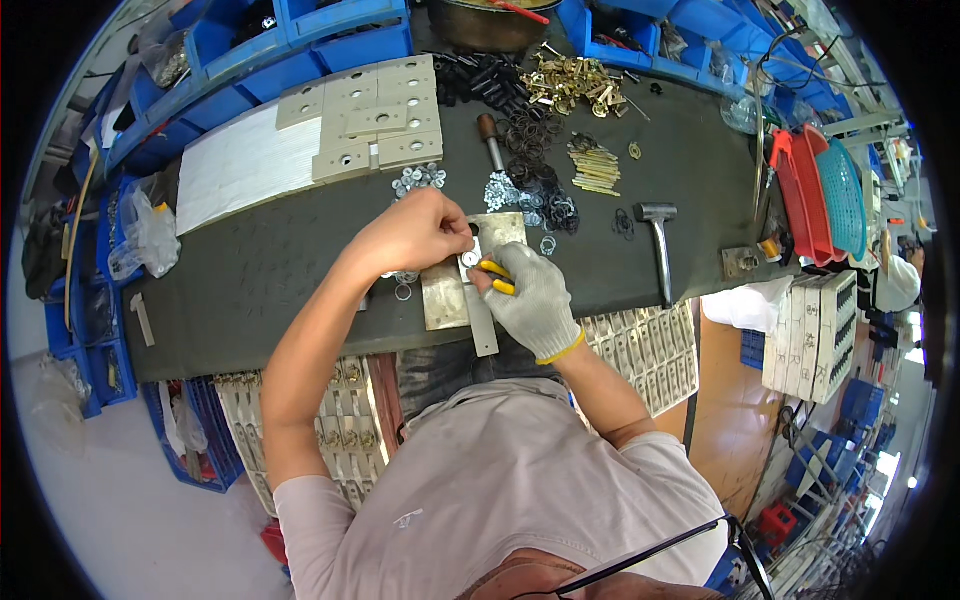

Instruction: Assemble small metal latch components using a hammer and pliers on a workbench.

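In the middle of the bench, my bare left hand (425,232) has its fingers pinched together at the top of a narrow metal lock plate (481,322); what they hold, if anything, is hidden. A small white-silver round part (469,258) sits on this plate between my hands. My right hand (535,300), in a grey knitted glove, is closed around pliers with yellow handles (497,268), close to the round part. The jaws are too small to make out. Beneath the narrow plate lies a wider, worn metal base plate (442,302).
Small silver parts (418,179), black rings (530,140), brass-coloured pieces (580,82) and thin brass strips (594,165) lie beyond my hands. A hammer (660,250) rests at the right. Beige plates (410,150) stand behind left; blue bins (240,45) line the back.
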Motion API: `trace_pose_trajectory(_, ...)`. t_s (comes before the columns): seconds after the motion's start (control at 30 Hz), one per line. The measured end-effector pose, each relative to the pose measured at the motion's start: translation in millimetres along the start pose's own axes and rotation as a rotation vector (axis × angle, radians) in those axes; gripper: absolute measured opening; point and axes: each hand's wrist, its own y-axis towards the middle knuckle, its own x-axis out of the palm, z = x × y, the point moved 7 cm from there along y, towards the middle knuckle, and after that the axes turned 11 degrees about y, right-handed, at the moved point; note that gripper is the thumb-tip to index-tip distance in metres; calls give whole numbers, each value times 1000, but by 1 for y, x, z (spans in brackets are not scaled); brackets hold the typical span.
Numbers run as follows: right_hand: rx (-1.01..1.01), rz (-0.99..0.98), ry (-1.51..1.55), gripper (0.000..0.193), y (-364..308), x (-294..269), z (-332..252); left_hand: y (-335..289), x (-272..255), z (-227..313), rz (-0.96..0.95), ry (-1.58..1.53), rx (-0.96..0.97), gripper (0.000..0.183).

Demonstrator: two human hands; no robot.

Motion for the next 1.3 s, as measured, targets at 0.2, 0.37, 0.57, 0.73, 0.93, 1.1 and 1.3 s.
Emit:
trace_pose_trajectory(0.2, -109, -8, 86, 19, 0, -8, -1, -28, 12, -10, 173, -261, 49, 19)
trace_pose_trajectory(0.37, -100, -4, 76, 18, 3, -8, -1, -40, 27, -13, 232, -372, 81, 20)
trace_pose_trajectory(0.57, -116, -38, -11, 19, 9, -7, -4, -47, 27, -13, 285, -381, 104, 22)
trace_pose_trajectory(0.73, -180, -27, 42, 20, 12, -8, -9, -55, 27, -12, 334, -386, 106, 23)
trace_pose_trajectory(0.93, -102, -89, 173, 32, 16, -21, -5, -57, 11, -19, 424, -338, 111, 27)
trace_pose_trajectory(1.1, 103, -95, 382, 74, 19, -57, 40, -14, -76, -71, 702, 197, 97, 38)
trace_pose_trajectory(1.3, 59, 304, 1156, 64, 68, -102, 96, 49, -103, -129, 554, 554, 85, 60)
